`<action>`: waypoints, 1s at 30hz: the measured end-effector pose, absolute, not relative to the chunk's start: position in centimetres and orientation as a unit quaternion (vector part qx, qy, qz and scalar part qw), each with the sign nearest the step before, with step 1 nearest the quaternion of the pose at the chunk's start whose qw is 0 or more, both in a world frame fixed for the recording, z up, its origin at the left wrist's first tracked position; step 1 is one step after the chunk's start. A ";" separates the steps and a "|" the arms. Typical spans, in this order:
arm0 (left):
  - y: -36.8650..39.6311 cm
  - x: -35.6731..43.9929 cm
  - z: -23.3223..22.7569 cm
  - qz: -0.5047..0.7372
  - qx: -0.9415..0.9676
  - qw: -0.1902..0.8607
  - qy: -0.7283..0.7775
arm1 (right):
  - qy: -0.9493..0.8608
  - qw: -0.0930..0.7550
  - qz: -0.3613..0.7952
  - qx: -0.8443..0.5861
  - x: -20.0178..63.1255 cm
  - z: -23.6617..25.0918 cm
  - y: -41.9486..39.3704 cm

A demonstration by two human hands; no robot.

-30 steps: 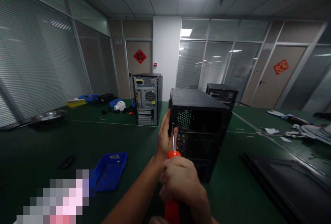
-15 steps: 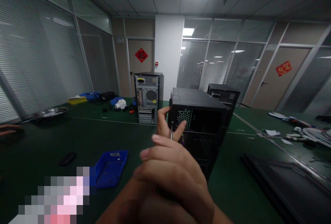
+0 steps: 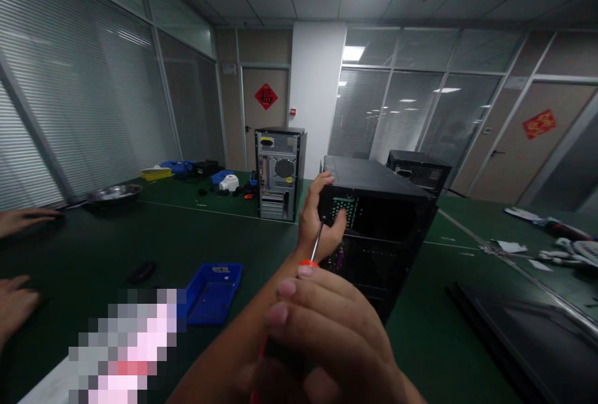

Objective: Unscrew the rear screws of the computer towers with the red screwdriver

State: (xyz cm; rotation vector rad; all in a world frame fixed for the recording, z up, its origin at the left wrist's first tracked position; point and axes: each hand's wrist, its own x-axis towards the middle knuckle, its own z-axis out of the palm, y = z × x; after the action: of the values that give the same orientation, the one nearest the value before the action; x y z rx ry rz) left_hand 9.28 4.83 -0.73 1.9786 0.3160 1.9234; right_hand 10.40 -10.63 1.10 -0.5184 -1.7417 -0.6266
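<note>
Head view: right hand [image 3: 327,335] grips red-handled screwdriver [image 3: 316,247] at boxy black case [image 3: 383,230].

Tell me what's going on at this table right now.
A person is working at the back of a black computer case standing on the green table. The left hand grips the case's rear corner, while the right hand holds a red-handled screwdriver whose tip points at that corner. A blue tray lies nearby, and another person's hands rest at the left edge.

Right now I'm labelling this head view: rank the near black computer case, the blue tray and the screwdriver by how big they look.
1. near black computer case
2. blue tray
3. screwdriver, mostly hidden by the right hand, so its full size is unsure.
</note>
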 end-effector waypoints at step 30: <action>5.2 9.5 -1.2 0.686 0.690 0.204 0.106 | -0.826 0.430 -0.288 -0.224 12.3 0.2 -9.4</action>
State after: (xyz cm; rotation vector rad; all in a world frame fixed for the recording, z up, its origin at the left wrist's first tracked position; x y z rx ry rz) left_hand 9.54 5.21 -1.22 1.9236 0.2959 1.9144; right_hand 12.28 -9.40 0.17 -0.5582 -2.0609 -0.7186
